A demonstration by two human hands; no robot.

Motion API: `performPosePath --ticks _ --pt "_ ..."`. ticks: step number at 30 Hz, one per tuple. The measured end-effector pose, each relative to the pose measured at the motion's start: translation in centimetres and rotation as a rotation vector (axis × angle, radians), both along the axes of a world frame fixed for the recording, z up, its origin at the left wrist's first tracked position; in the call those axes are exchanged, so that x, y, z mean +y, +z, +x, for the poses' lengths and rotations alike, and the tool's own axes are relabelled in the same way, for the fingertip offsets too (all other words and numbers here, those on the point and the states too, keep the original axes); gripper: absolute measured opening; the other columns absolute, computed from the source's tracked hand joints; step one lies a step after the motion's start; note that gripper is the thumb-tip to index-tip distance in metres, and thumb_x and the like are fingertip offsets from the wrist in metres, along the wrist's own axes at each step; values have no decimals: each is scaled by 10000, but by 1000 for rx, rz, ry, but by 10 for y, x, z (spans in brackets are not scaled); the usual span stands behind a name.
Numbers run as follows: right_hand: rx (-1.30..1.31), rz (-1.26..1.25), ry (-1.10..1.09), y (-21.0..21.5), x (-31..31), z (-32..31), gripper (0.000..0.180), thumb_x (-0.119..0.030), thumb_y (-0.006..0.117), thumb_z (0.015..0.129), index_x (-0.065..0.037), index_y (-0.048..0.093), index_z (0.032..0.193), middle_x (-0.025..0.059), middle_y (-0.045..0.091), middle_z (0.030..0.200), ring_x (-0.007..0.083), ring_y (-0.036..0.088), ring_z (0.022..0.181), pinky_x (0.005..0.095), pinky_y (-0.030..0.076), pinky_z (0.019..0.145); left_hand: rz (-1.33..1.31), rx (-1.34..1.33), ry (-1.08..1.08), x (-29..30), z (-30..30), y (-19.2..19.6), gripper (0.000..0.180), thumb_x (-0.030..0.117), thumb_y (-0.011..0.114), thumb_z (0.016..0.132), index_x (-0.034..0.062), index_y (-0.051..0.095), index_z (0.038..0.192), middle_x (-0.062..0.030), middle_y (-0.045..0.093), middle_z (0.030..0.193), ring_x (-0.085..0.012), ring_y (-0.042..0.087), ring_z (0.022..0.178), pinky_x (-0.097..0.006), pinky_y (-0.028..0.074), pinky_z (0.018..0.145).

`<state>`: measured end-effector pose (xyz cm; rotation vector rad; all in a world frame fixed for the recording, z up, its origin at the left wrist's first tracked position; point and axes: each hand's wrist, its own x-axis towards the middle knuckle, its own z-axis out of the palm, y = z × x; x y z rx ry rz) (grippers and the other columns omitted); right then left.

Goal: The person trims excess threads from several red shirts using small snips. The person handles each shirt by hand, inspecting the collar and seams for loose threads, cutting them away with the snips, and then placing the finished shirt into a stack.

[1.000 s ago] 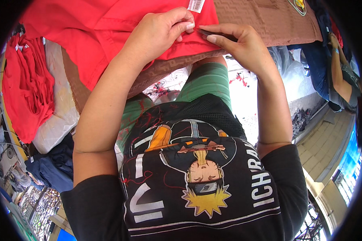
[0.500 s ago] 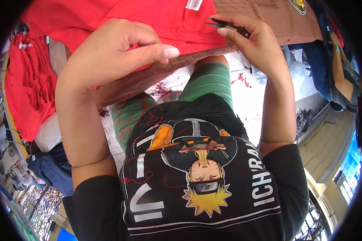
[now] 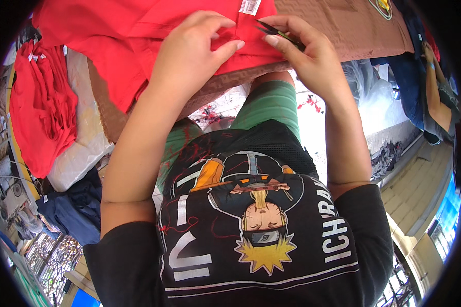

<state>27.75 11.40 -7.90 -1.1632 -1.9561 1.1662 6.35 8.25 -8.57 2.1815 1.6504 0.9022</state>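
Note:
A red garment point(image 3: 138, 30) with a white printed tag point(image 3: 250, 6) lies spread over the brown-covered table in front of me. Above it is my left hand point(image 3: 197, 51), thumb and fingers apart with a gap between them; nothing shows in its grasp, and whether its other fingertips touch the cloth is hard to see. My right hand point(image 3: 312, 53) is closed around small black thread snips point(image 3: 284, 35). Their blades point left over the red cloth, near the seam, and look slightly parted.
The table point(image 3: 343, 30) has a brown patterned cover, with a yellow-green cord point(image 3: 381, 7) at its far right. More red garments point(image 3: 41, 112) hang at the left above dark blue cloth point(image 3: 71, 204). Thread scraps point(image 3: 310, 105) litter the floor. At the far right another person's arm point(image 3: 433, 94) reaches out.
My left hand has moved right and away from me, closer to the right hand, its fingers now more forward. The right hand with the snips has shifted slightly left. The red cloth has shifted a little.

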Motion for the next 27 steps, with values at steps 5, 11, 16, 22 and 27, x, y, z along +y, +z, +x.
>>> performPosePath --ticks 5,11,16,22,27 --pt "-3 50 7 -20 0 -18 202 -83 613 909 -27 638 1101 51 684 949 66 604 883 224 479 753 -15 -49 -38 4 4 -22 252 188 716 818 22 687 1005 -87 667 956 -220 661 793 -317 527 734" --pt "-4 -90 -17 -19 0 -21 180 -66 596 913 -16 641 1079 46 693 939 72 630 879 219 484 724 -265 -75 -34 16 -4 -8 175 156 629 890 29 671 1004 -90 690 874 -185 674 791 -305 530 732" --pt "-2 -96 0 -21 1 -20 182 -55 595 909 -9 633 1081 48 691 947 85 634 882 227 487 751 -265 -204 -132 24 -10 -11 166 177 575 919 17 616 927 -136 691 825 -247 688 760 -350 535 681" --pt "-68 24 55 -15 0 -21 188 -50 612 893 -10 620 1077 75 690 964 128 639 897 269 492 811 -283 -185 -144 27 -9 -14 157 148 529 945 0 579 949 -149 690 841 -241 693 779 -354 542 691" --pt "-116 69 42 -11 -3 -26 193 -59 617 884 -14 616 1072 117 690 966 165 654 894 299 497 809 -277 -153 -156 27 -9 -13 172 154 513 955 -6 577 952 -151 691 847 -245 693 782 -352 544 692"
